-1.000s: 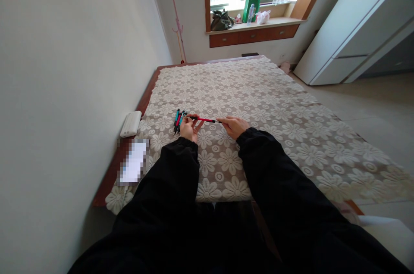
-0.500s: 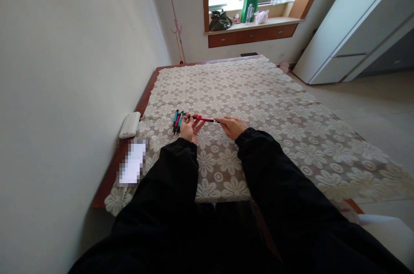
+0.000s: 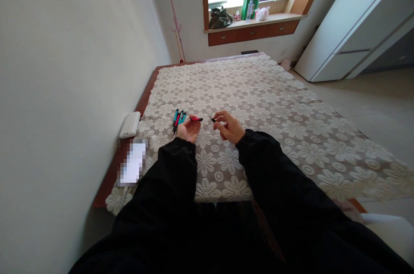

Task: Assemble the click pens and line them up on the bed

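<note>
Palm up, my left hand [image 3: 189, 130] grips a red pen barrel [image 3: 196, 119] with a black end between thumb and fingers. Facing it, my right hand [image 3: 230, 127] pinches a small black pen part [image 3: 212, 119] whose thin, pale end points left. A narrow gap separates the two pieces. Just left of my left hand, several teal, red and black pens [image 3: 177, 119] lie side by side on the flowered tablecloth [image 3: 229, 160].
A white box-like device [image 3: 130, 125] and a blurred-out phone-like object [image 3: 133, 163] lie along the table's left edge, near the wall. Beyond the far edge, a window sill [image 3: 278, 19] holds a green bag [image 3: 250, 2]. A white cabinet [image 3: 343, 24] stands at the right.
The red pen has come apart. My right hand has pulled back slightly with the black part, and the red barrel has shifted left and turned in my left hand.
</note>
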{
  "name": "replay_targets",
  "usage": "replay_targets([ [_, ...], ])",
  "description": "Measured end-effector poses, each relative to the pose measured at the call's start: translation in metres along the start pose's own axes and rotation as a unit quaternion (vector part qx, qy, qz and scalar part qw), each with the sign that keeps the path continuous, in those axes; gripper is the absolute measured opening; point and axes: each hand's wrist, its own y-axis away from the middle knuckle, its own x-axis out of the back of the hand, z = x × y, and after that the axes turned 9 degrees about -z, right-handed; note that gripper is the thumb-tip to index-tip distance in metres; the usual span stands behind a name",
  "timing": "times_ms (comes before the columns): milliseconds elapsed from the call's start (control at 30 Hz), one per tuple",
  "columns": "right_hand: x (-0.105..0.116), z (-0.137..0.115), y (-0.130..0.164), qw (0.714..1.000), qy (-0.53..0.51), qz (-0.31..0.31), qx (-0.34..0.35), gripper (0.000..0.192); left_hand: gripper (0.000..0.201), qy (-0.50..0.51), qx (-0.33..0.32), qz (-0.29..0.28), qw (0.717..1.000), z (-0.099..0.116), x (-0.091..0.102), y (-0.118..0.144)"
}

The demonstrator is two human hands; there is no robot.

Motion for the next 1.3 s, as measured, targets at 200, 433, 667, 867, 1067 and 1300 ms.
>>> replay_targets([
  [200, -0.012, -0.010, 0.002, 0.974, -0.211, -0.085, 0.008, 0.025, 0.030, -0.014, 0.007, -0.019, 1.000, 0.000, 0.001, 0.003],
  [433, -0.011, -0.004, -0.002, 0.959, -0.261, -0.109, 0.038, 0.030, 0.027, -0.027, 0.004, -0.022, 0.999, -0.001, 0.004, 0.000],
  [667, -0.018, -0.008, 0.005, 0.996, -0.036, -0.019, 0.083, 0.020, 0.030, -0.007, 0.018, -0.011, 1.000, -0.001, -0.001, 0.002],
  [867, -0.018, -0.014, 0.005, 0.998, -0.012, 0.031, 0.057, 0.020, 0.030, -0.016, 0.019, -0.017, 1.000, -0.002, 0.000, 0.002],
  [1067, -0.018, -0.010, 0.003, 0.997, -0.006, 0.050, 0.061, 0.018, 0.028, 0.000, 0.026, -0.017, 1.000, -0.002, -0.001, 0.003],
  [1300, -0.018, -0.005, 0.001, 0.997, -0.007, 0.052, 0.064, 0.016, 0.028, 0.012, 0.026, -0.012, 1.000, -0.002, -0.003, 0.005],
])
